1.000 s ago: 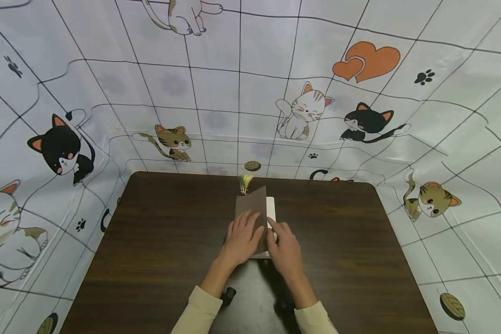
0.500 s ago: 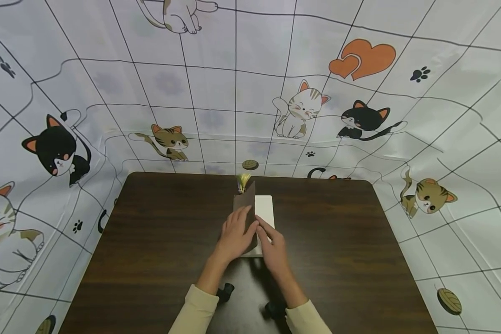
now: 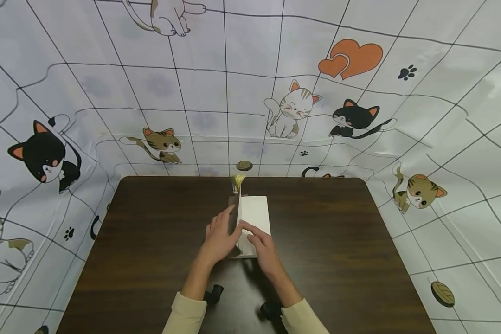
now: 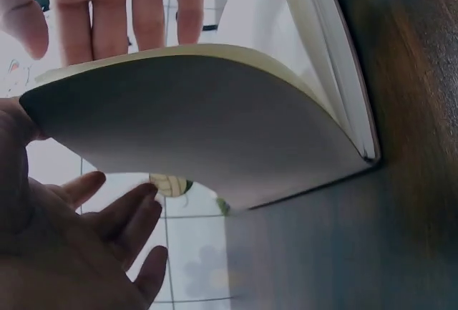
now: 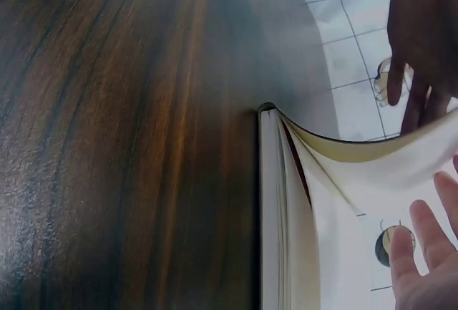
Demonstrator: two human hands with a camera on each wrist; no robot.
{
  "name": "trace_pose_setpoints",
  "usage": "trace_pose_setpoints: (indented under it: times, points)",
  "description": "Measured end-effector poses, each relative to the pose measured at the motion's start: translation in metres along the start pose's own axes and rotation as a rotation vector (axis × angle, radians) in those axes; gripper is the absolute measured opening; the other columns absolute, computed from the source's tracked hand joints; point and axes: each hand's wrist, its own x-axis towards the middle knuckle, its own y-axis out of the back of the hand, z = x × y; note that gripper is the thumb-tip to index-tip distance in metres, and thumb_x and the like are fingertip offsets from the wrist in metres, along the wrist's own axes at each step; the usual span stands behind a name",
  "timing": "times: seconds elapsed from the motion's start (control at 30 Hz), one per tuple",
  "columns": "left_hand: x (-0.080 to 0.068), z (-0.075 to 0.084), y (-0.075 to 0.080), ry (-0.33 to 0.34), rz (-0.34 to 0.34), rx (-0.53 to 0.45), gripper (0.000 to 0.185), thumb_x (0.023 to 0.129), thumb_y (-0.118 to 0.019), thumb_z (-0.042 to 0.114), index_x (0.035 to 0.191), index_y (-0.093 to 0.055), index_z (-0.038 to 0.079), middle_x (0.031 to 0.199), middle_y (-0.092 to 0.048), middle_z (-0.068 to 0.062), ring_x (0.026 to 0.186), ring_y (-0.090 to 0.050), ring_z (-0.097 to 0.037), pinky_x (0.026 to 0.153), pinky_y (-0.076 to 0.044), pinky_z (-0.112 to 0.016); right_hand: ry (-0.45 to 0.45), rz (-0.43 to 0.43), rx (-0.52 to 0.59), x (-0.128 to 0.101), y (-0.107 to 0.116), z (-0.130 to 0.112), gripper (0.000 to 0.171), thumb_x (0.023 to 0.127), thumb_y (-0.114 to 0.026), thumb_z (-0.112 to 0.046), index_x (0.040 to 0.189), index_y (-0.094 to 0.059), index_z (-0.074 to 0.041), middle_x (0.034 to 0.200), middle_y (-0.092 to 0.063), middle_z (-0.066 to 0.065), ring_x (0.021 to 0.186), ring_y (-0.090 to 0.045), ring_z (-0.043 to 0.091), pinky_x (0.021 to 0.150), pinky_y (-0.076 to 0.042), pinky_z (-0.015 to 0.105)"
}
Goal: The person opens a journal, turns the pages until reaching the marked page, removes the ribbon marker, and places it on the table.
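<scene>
A notebook (image 3: 254, 213) with a dull brown cover (image 3: 234, 211) lies near the table's far middle, its cover raised and bent toward the left. White pages show on its right side. My left hand (image 3: 219, 234) is at the outer side of the cover; in the left wrist view its thumb touches the cover's edge, while the other fingers (image 4: 129, 217) spread loosely apart from it. My right hand (image 3: 263, 243) is over the pages, index finger extended to the lifted edge. In the right wrist view its fingers (image 5: 429, 231) are straight on the inner side.
A yellow-green tuft (image 3: 237, 182) stands behind the notebook's top edge. The dark wooden table (image 3: 325, 260) reaches to a white wall sheet (image 3: 204, 93) printed with cats. Black devices (image 3: 214, 294) sit under both wrists.
The cover has swung further up and left, baring more of the white pages. Both hands have shifted left with it, and the whole head view has drifted slightly.
</scene>
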Motion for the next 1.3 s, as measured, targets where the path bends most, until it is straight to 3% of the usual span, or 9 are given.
trace_pose_setpoints:
  times: [0.13, 0.3, 0.5, 0.67, 0.73, 0.87, 0.97, 1.1, 1.3]
  points:
    - [-0.004, -0.007, 0.005, 0.034, -0.018, -0.071, 0.069, 0.111, -0.058, 0.033, 0.171, -0.027, 0.021, 0.156, -0.058, -0.016, 0.143, -0.053, -0.041, 0.120, -0.022, -0.067, -0.001, 0.012, 0.009, 0.003, 0.003, 0.003, 0.036, 0.113, -0.052, -0.018, 0.144, -0.069, -0.011, 0.152, -0.066, 0.004, 0.151, -0.052, 0.021, 0.125, -0.037, 0.044]
    - [-0.007, -0.016, 0.015, 0.044, -0.004, -0.139, 0.079, 0.111, -0.059, 0.030, 0.173, -0.011, 0.029, 0.155, -0.057, -0.016, 0.137, -0.056, -0.039, 0.107, -0.045, -0.064, 0.017, 0.152, -0.070, 0.008, 0.012, 0.009, 0.028, 0.110, -0.060, -0.015, 0.133, -0.075, -0.009, 0.138, -0.073, 0.014, 0.133, -0.063, 0.030, 0.105, -0.050, 0.032]
    - [-0.008, -0.031, 0.034, -0.005, 0.024, -0.181, 0.094, 0.111, -0.060, 0.025, 0.172, 0.011, 0.036, 0.158, -0.051, -0.021, 0.122, -0.063, -0.033, 0.092, -0.053, -0.051, 0.025, 0.306, -0.240, 0.014, 0.028, 0.015, 0.027, 0.104, -0.069, -0.009, 0.130, -0.073, -0.008, 0.135, -0.070, 0.012, 0.126, -0.062, 0.038, 0.100, -0.052, 0.051]
    - [-0.013, -0.050, 0.041, 0.010, 0.031, -0.165, 0.086, 0.113, -0.059, 0.027, 0.173, 0.001, 0.030, 0.155, -0.054, -0.020, 0.118, -0.065, -0.031, 0.092, -0.055, -0.048, -0.033, 0.307, -0.342, 0.012, 0.035, 0.018, 0.040, 0.105, -0.069, -0.012, 0.143, -0.064, -0.002, 0.151, -0.061, 0.018, 0.145, -0.053, 0.041, 0.118, -0.042, 0.063]
    - [-0.015, -0.056, 0.042, 0.024, 0.036, -0.158, 0.074, 0.113, -0.060, 0.030, 0.172, -0.015, 0.023, 0.149, -0.059, -0.018, 0.115, -0.066, -0.027, 0.090, -0.056, -0.044, -0.049, 0.290, -0.413, 0.009, 0.037, 0.020, 0.046, 0.105, -0.069, -0.015, 0.149, -0.061, -0.003, 0.158, -0.057, 0.018, 0.150, -0.049, 0.042, 0.120, -0.039, 0.065]
    - [-0.020, -0.068, 0.044, 0.061, 0.042, -0.142, 0.032, 0.113, -0.058, 0.037, 0.129, -0.061, 0.010, 0.108, -0.066, -0.009, 0.088, -0.059, -0.017, 0.076, -0.049, -0.033, -0.043, 0.263, -0.589, 0.006, 0.036, 0.024, 0.054, 0.104, -0.071, -0.022, 0.155, -0.057, -0.008, 0.165, -0.050, 0.016, 0.152, -0.046, 0.045, 0.117, -0.037, 0.072]
    - [-0.025, -0.076, 0.045, 0.093, 0.041, -0.137, 0.037, 0.114, -0.055, 0.042, 0.094, -0.056, 0.010, 0.081, -0.049, -0.004, 0.070, -0.043, -0.015, 0.066, -0.040, -0.031, -0.027, 0.255, -0.696, 0.003, 0.033, 0.027, 0.057, 0.102, -0.073, -0.028, 0.155, -0.057, -0.012, 0.166, -0.049, 0.014, 0.151, -0.048, 0.043, 0.112, -0.039, 0.075]
    - [-0.028, -0.087, 0.045, 0.122, 0.042, -0.140, 0.043, 0.115, -0.051, 0.043, 0.086, -0.049, 0.012, 0.074, -0.040, -0.001, 0.065, -0.036, -0.014, 0.063, -0.036, -0.029, 0.129, 0.217, -0.881, 0.000, 0.031, 0.031, 0.051, 0.101, -0.074, -0.028, 0.148, -0.064, -0.012, 0.163, -0.055, 0.011, 0.150, -0.051, 0.038, 0.114, -0.044, 0.067]
    - [-0.029, -0.102, 0.044, 0.125, 0.034, -0.172, 0.044, 0.118, -0.043, 0.038, 0.085, -0.043, 0.009, 0.074, -0.038, -0.002, 0.063, -0.032, -0.014, 0.062, -0.035, -0.028, 0.488, -0.041, -1.173, 0.001, 0.032, 0.033, 0.036, 0.103, -0.071, -0.029, 0.138, -0.072, -0.018, 0.156, -0.063, 0.002, 0.152, -0.052, 0.026, 0.123, -0.041, 0.051]
